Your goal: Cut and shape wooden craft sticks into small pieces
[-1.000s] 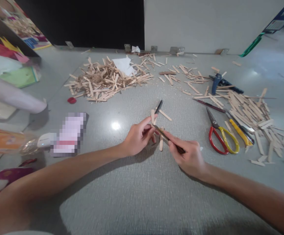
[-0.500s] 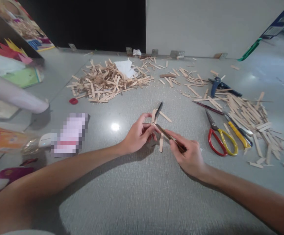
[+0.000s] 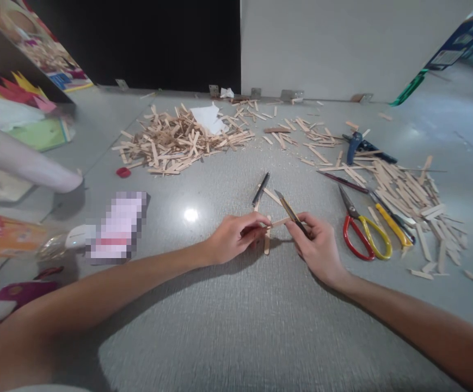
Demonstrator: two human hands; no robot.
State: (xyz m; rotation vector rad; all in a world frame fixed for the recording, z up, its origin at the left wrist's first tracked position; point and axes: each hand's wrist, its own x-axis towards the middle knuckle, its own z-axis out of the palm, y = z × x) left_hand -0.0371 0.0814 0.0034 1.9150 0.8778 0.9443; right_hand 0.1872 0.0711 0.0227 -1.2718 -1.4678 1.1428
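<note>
Over the middle of the table, my left hand (image 3: 238, 235) is closed, pinching one end of a wooden craft stick (image 3: 279, 222). The stick's other end meets the fingers of my right hand (image 3: 317, 242). That hand is wrapped around a brownish craft knife (image 3: 288, 208), its blade pointing up and left. Below the held stick, another craft stick (image 3: 267, 249) lies on the table. Beyond my hands a black pen-like tool (image 3: 261, 188) rests beside a slanted craft stick (image 3: 272, 196). Fingers partly hide the ends of the held stick.
Scissors (image 3: 369, 239) with red and yellow handles lie to the right, beside a yellow cutter (image 3: 392, 224). A heap of sticks (image 3: 174, 142) is at the back, and more sticks (image 3: 399, 188) lie right. A pixelated phone-like object (image 3: 117, 228) lies left.
My left hand has drawn slightly toward me and turned, bringing the held stick level between both hands. The knife has lifted off the stick and now points more upward.
</note>
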